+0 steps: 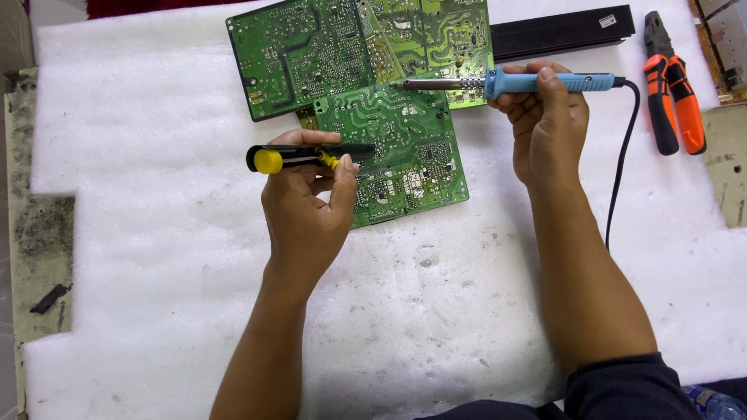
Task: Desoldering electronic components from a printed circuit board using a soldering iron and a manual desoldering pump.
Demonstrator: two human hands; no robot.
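Note:
My left hand [307,198] grips a black desoldering pump [303,155] with a yellow plunger end, held level over the left edge of a green circuit board [405,152]. My right hand [548,117] holds a blue-handled soldering iron [506,82], its metal tip pointing left above the top of that board. Two more green boards lie behind it, one at the left [299,54] and one at the right [436,35].
All lies on a white foam sheet [156,233]. Orange-handled pliers [673,93] rest at the far right, a black bar [560,31] behind my right hand. The iron's black cord [618,171] runs down past my right forearm. A grey table edge shows left.

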